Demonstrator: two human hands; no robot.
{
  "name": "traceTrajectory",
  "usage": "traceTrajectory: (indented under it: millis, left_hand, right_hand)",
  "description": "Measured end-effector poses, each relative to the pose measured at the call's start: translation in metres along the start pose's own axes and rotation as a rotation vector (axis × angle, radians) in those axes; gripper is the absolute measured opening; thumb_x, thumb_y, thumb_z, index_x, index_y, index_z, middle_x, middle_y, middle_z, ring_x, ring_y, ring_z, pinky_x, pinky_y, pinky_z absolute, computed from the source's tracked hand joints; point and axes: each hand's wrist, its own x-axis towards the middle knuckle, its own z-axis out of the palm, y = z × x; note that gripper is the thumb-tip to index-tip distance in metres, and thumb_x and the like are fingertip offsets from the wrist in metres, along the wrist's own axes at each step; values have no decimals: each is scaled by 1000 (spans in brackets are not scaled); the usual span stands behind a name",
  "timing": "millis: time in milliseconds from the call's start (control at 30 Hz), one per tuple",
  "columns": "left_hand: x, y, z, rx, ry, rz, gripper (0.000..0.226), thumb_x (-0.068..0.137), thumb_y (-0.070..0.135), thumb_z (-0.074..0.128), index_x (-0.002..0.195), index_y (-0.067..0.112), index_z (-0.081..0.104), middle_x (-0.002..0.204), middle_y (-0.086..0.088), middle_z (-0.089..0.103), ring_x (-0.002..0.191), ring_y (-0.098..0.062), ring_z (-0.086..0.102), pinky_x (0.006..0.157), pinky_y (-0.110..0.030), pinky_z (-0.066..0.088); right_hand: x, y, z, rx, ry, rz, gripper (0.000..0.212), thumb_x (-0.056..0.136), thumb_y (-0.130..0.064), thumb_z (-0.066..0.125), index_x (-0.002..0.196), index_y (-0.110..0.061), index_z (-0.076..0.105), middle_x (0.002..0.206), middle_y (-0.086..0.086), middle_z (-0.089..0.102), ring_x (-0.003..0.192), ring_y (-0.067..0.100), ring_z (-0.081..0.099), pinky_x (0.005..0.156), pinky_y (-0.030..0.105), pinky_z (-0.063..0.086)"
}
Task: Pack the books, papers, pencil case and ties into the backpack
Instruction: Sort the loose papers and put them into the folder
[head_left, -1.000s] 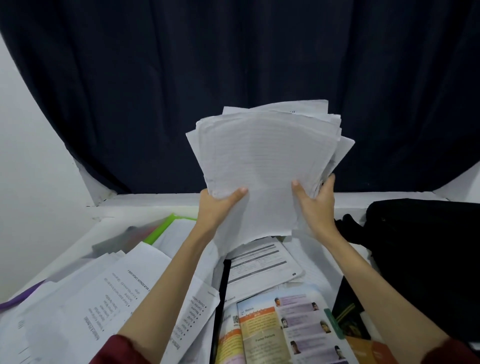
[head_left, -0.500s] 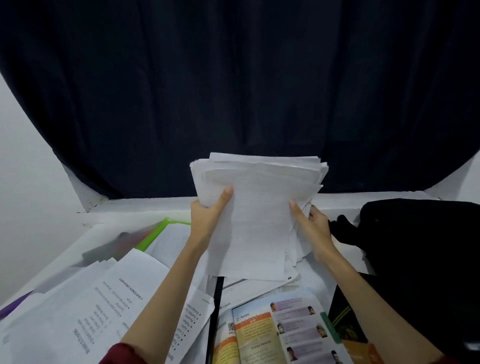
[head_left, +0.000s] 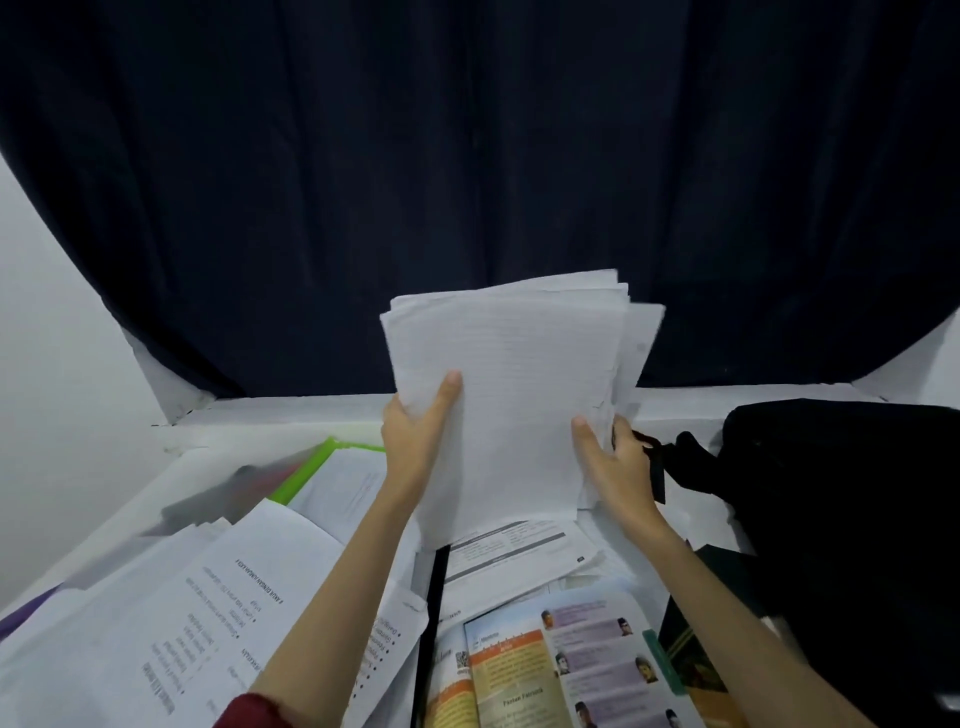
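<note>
A thick stack of white papers (head_left: 514, 384) stands upright in the middle, its lower edge down on the papers below. My left hand (head_left: 415, 431) grips its left edge, thumb across the front. On the stack's right edge my right hand (head_left: 615, 460) holds it, thumb in front and fingers behind. The black backpack (head_left: 841, 499) lies at the right. An open colourful book (head_left: 561, 665) lies in front, a dark book (head_left: 691, 654) beside it. Loose printed sheets (head_left: 182, 623) cover the left of the white table (head_left: 291, 415).
A green-edged folder (head_left: 311, 467) and a blurred dark pouch (head_left: 218, 499) lie at the back left. A purple edge (head_left: 26, 618) shows at far left. A black strip (head_left: 434, 597) runs between the papers. A dark curtain (head_left: 467, 182) hangs behind.
The paper stack came down from raised height onto the table and its fanned sheets were squared up. Both hands shifted along its side edges.
</note>
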Motion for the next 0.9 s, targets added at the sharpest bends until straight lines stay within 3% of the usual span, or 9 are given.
traceTrajectory:
  millis: [67, 167, 333, 433, 533, 600, 700, 800, 900]
  left_hand:
    - [3, -4, -7, -29, -50, 24, 19, 85, 30, 69, 100, 26, 59, 98, 12, 66, 91, -3, 63, 66, -11, 48]
    - [7, -10, -13, -15, -120, 18, 15, 88, 20, 66, 101, 24, 60, 102, 7, 68, 96, -10, 65, 77, -21, 50]
    - [16, -17, -15, 0, -173, -26, 20, 86, 18, 68, 106, 15, 63, 104, -2, 71, 96, -19, 68, 83, -32, 54]
    - [22, -18, -19, 5, -189, -47, 25, 85, 16, 69, 109, 9, 63, 103, -5, 71, 95, -21, 68, 77, -29, 54]
    - [26, -19, -22, 0, -219, -61, 29, 84, 17, 69, 111, 7, 64, 104, -6, 72, 95, -23, 69, 77, -30, 54]
    - [29, -20, -21, 0, -223, -77, 29, 84, 18, 69, 111, 8, 64, 104, -6, 72, 95, -22, 69, 77, -31, 54]
    - [33, -20, -19, 7, -228, -79, 30, 85, 19, 68, 113, 8, 63, 105, -6, 71, 95, -21, 69, 75, -28, 54]
    - [33, -19, -18, 0, -223, -70, 26, 86, 19, 67, 110, 10, 64, 104, -4, 72, 94, -19, 69, 75, -26, 55]
    - [33, -19, -16, -9, -241, -89, 29, 87, 19, 67, 113, 9, 64, 106, -6, 72, 96, -21, 69, 80, -30, 54]
  right_hand:
    - [4, -4, -2, 47, -24, 15, 40, 91, -39, 58, 125, -21, 47, 118, -11, 57, 111, 8, 54, 91, 21, 45]
    - [14, -14, -3, 144, -13, 29, 56, 83, -38, 67, 126, -24, 33, 113, -18, 48, 102, -1, 51, 79, 11, 41]
    - [33, -15, -6, 183, 18, 58, 99, 67, -50, 72, 145, -30, 14, 133, -9, 36, 118, 12, 44, 97, 30, 39]
    - [49, -20, -16, 247, 76, 105, 97, 67, -67, 60, 147, -30, 19, 142, -5, 37, 128, 17, 41, 103, 35, 35]
    - [73, -17, -32, 382, 118, 190, 115, 52, -94, 47, 146, -30, 28, 147, -5, 39, 135, 17, 36, 113, 45, 25]
    - [83, -16, -40, 421, 151, 197, 102, 66, -79, 57, 146, -24, 27, 144, -2, 43, 133, 17, 39, 113, 45, 27]
    - [91, -8, -45, 419, 193, 252, 58, 82, -38, 70, 132, -16, 49, 124, -1, 62, 118, 16, 55, 106, 37, 38]
    - [92, -4, -45, 333, 199, 253, 44, 79, -35, 74, 116, -13, 62, 111, 0, 68, 109, 16, 60, 102, 37, 43]
    - [90, -15, -40, 260, 191, 181, 47, 83, -41, 68, 118, -13, 58, 109, -2, 65, 105, 13, 58, 91, 27, 43]
